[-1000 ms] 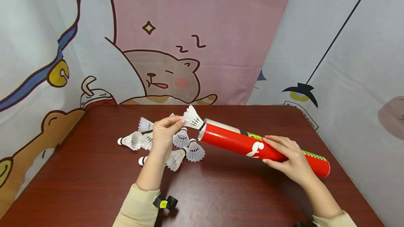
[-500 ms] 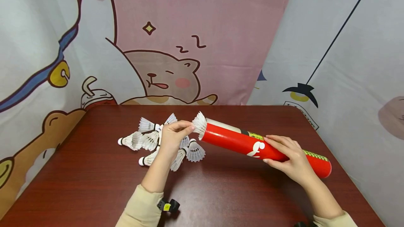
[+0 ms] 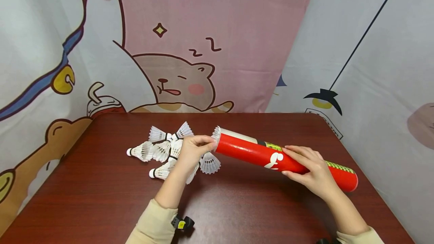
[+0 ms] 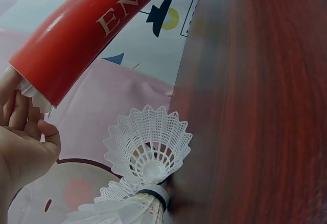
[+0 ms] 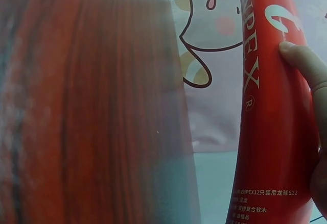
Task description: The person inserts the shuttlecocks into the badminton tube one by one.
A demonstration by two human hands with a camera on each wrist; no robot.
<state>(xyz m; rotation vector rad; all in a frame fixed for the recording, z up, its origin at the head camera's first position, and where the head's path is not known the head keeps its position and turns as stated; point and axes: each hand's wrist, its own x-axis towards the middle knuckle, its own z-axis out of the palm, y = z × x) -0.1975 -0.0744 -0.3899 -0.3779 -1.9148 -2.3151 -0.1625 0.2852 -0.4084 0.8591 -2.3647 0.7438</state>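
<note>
A red shuttlecock tube [image 3: 244, 150] is held at a slant above the table, its mouth to the left. My right hand [image 3: 314, 170] grips it round the middle; in the right wrist view the thumb [image 5: 301, 60] lies along its red side. At the mouth, my left hand [image 3: 194, 153] pinches the skirt of a white shuttlecock [image 3: 216, 132]. Only the skirt's edge shows at the opening [image 4: 37, 97]; the rest is inside the tube. Behind and below the left hand lie several loose white shuttlecocks [image 3: 161, 151], some partly covered by it.
The dark wooden table [image 3: 101, 199] runs back to a cartoon-printed cloth [image 3: 254, 48] behind it. A white shuttlecock [image 4: 148, 142] with its skirt spread lies close to the left wrist. Another cloth panel [image 3: 390, 67] stands along the right.
The left hand has moved right, and the shuttlecock has slid into the tube until just its skirt edge shows. The right hand and tube have hardly moved.
</note>
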